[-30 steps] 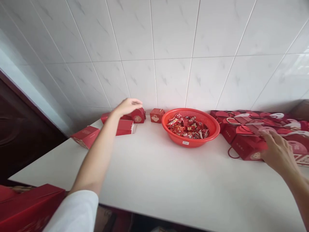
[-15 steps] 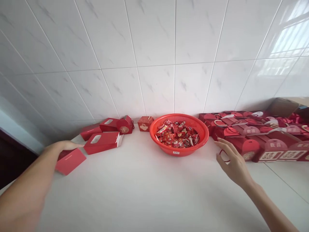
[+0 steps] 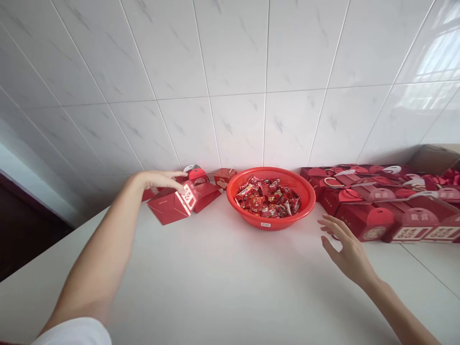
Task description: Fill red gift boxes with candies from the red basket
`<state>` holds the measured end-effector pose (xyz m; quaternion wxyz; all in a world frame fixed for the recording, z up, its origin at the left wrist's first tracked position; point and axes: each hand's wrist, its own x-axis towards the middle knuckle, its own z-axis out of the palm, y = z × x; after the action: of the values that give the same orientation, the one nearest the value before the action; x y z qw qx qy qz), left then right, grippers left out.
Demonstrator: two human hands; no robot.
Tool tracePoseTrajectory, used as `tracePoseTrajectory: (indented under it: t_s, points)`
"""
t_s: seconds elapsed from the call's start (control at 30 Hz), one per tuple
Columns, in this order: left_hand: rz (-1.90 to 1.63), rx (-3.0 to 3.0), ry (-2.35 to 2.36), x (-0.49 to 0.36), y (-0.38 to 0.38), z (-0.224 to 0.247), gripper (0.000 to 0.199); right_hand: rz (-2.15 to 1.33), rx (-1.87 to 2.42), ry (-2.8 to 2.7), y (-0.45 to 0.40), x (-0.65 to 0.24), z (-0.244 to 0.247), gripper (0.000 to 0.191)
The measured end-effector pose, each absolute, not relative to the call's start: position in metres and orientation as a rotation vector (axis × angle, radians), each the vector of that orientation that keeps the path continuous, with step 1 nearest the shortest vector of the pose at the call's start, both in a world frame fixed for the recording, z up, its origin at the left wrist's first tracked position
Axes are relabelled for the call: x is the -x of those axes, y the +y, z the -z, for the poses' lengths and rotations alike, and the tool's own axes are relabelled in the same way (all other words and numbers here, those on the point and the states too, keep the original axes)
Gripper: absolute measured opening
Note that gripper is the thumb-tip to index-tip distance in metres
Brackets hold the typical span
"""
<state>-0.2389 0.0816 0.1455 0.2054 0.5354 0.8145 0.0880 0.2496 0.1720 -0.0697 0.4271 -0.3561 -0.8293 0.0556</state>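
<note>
At the left rear of the white table, my left hand [image 3: 161, 181] reaches over a red paper gift box [image 3: 167, 209] and grips it by its top. That box is tilted, its white-printed end facing right. Just behind and right of it sit another red box [image 3: 208, 195] and a rounded-top red box [image 3: 197, 176], both partly covered. My right hand [image 3: 347, 251] hovers right of centre with its fingers apart and holds nothing. It is nearest to the front row of finished-looking red boxes [image 3: 362, 221]. A small dark red loop behind its fingers is mostly hidden.
A red plastic basket [image 3: 271, 224] filled with red-wrapped candies [image 3: 268, 199] stands mid-table. Left of it is a small red box [image 3: 225, 177] against the tiled wall [image 3: 237, 124]. Rows of red boxes fill the right side, with a brown carton [image 3: 438, 158] behind.
My left hand has moved right with a red gift box, and the boxes on the left sit closer together toward the basket. My right hand has barely moved. The view has shifted slightly left.
</note>
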Motion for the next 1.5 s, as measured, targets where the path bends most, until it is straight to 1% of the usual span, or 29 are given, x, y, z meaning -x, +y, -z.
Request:
tracePoseTrajectory:
  t_s: [0.03, 0.1, 0.23, 0.3, 0.37, 0.43, 0.57, 0.67, 0.77, 0.83, 0.9, 0.97, 1.0, 1.07, 1.13, 1.23, 1.4, 1.5]
  points:
    - [-0.273, -1.488, 2.183, 0.233, 0.081, -0.152, 0.092, -0.145, 0.884, -2.068, 0.172, -0.248, 0.069, 0.026]
    - [-0.356, -1.588, 1.956, 0.220, 0.077, -0.159, 0.102, -0.170, 0.861, -2.063, 0.170, -0.243, 0.067, 0.025]
    - [-0.485, -1.927, 1.373, 0.189, 0.074, -0.146, 0.106, -0.348, 0.761, -2.054, 0.158, -0.224, 0.049, 0.024]
    - [-0.552, -2.019, 1.079, 0.171, 0.077, -0.129, 0.108, -0.526, 0.709, -2.039, 0.148, -0.209, 0.034, 0.025]
    - [-0.616, -2.038, 0.879, 0.152, 0.080, -0.112, 0.108, -0.739, 0.673, -2.024, 0.138, -0.194, 0.016, 0.031]
    - [-0.629, -2.024, 0.806, 0.134, 0.082, -0.098, 0.107, -0.945, 0.615, -1.997, 0.128, -0.178, 0.000, 0.035]
    - [-0.625, -2.034, 0.816, 0.110, 0.077, -0.085, 0.110, -1.255, 0.526, -1.931, 0.118, -0.156, -0.018, 0.051]
    - [-0.623, -2.079, 0.844, 0.103, 0.073, -0.082, 0.105, -1.344, 0.604, -1.827, 0.121, -0.149, -0.019, 0.048]
    - [-0.559, -2.139, 0.876, 0.101, 0.069, -0.078, 0.096, -1.265, 0.708, -1.817, 0.126, -0.151, -0.016, 0.044]
    - [-0.503, -2.156, 0.929, 0.097, 0.068, -0.075, 0.090, -1.087, 0.780, -1.879, 0.128, -0.155, -0.014, 0.046]
    - [-0.462, -2.147, 1.005, 0.091, 0.066, -0.073, 0.090, -0.856, 0.842, -1.966, 0.126, -0.159, -0.014, 0.047]
    - [-0.462, -2.112, 1.093, 0.082, 0.064, -0.070, 0.089, -0.673, 0.860, -2.078, 0.123, -0.163, -0.015, 0.044]
    - [-0.477, -2.087, 1.146, 0.076, 0.063, -0.069, 0.083, -0.611, 0.858, -2.130, 0.121, -0.164, -0.015, 0.042]
    - [-0.533, -2.042, 1.261, 0.063, 0.062, -0.065, 0.064, -0.541, 0.855, -2.200, 0.118, -0.164, -0.013, 0.037]
    - [-0.581, -2.042, 1.373, 0.051, 0.061, -0.060, 0.051, -0.527, 0.870, -2.227, 0.118, -0.163, -0.009, 0.035]
    - [-0.635, -2.117, 1.427, 0.040, 0.060, -0.051, 0.039, -0.548, 0.896, -2.234, 0.121, -0.163, -0.002, 0.035]
    - [-0.651, -2.057, 1.441, 0.045, 0.064, -0.049, 0.043, -0.654, 0.980, -2.206, 0.125, -0.165, 0.000, 0.045]
    - [-0.618, -2.010, 1.481, 0.051, 0.064, -0.050, 0.046, -0.736, 1.042, -2.210, 0.123, -0.164, -0.004, 0.044]
